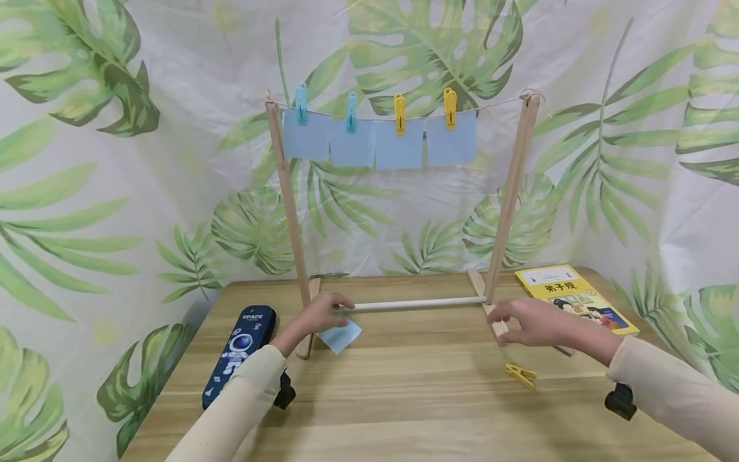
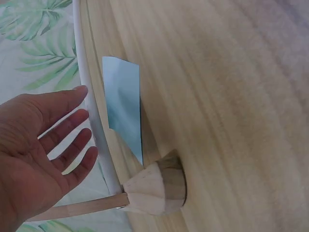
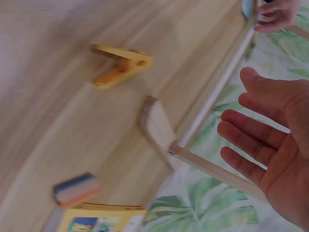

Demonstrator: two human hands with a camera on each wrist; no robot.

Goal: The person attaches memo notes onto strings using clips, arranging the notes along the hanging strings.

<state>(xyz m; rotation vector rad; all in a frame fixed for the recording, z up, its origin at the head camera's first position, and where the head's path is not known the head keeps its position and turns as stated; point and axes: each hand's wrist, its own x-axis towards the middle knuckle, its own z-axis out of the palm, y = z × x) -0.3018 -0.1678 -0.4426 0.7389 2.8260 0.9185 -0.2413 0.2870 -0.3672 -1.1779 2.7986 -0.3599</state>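
Observation:
My left hand (image 1: 319, 314) hovers by the left foot of a wooden stand (image 1: 290, 212), fingers loosely bent and holding nothing. Just below it a square of light blue paper (image 1: 342, 335) lies on the table, partly covered by the hand in the head view. The left wrist view shows these fingers (image 2: 72, 130) apart from the paper. My right hand (image 1: 537, 321) is near the stand's right foot, relaxed and unfilled. A yellow clothespin (image 1: 521, 375) lies on the table in front of it. Several blue paper pieces (image 1: 398, 144) hang from the stand's string by blue clothespins (image 1: 351, 112) and yellow clothespins (image 1: 450, 108).
A white rod (image 1: 416, 303) joins the two feet of the stand. At the left lies a dark blue astronaut pencil case (image 1: 239, 346). A yellow book (image 1: 577, 298) lies at the back right, with a small striped block (image 3: 76, 189) beside it. Leaf-patterned cloth (image 1: 404, 224) hangs behind the table.

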